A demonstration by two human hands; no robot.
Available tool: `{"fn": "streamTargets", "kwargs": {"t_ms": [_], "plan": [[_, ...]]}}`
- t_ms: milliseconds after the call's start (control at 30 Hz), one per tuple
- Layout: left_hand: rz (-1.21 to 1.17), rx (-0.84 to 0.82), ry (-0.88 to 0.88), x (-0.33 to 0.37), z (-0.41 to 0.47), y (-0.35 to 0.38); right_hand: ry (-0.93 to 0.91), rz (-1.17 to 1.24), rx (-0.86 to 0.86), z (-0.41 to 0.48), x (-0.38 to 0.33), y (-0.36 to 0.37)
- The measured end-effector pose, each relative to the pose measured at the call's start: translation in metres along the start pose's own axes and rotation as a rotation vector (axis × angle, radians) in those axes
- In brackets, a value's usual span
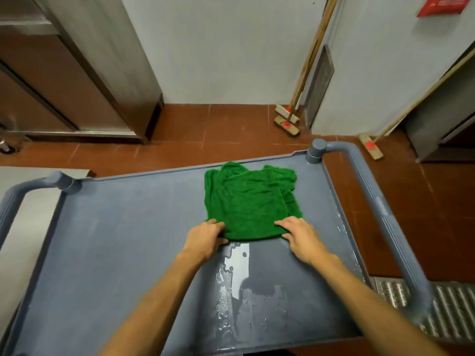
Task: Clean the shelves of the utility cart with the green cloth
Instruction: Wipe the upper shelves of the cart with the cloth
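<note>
A folded green cloth (246, 201) lies flat on the right half of the grey-blue top shelf (123, 242) of the utility cart. My left hand (205, 240) holds the cloth's near left corner, fingers curled at its edge. My right hand (299, 236) lies on the near right corner, with its fingers curled on the edge. A wet, shiny streak (234, 273) runs along the shelf just below the cloth, between my forearms.
Grey cart handles curve up at the left (15, 199) and right (380, 201). Red tiled floor (205, 124) lies beyond. Brooms (288, 122) lean against the white wall. A steel cabinet (77, 73) stands at far left, a metal grate (447, 304) at lower right.
</note>
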State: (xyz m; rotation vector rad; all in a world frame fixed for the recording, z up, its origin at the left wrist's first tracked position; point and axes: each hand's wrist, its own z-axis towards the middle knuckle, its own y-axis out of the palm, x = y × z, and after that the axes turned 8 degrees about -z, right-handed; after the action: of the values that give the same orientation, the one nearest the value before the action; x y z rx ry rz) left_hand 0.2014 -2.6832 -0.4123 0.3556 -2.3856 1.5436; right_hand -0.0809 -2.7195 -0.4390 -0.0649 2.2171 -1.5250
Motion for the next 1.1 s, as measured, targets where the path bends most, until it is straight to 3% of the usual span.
{"fn": "streamTargets", "kwargs": {"t_ms": [1100], "plan": [[-0.106, 0.094, 0.047, -0.008, -0.139, 0.076, 0.164, -0.025, 0.095, -0.142, -0.046, 0.053]]}}
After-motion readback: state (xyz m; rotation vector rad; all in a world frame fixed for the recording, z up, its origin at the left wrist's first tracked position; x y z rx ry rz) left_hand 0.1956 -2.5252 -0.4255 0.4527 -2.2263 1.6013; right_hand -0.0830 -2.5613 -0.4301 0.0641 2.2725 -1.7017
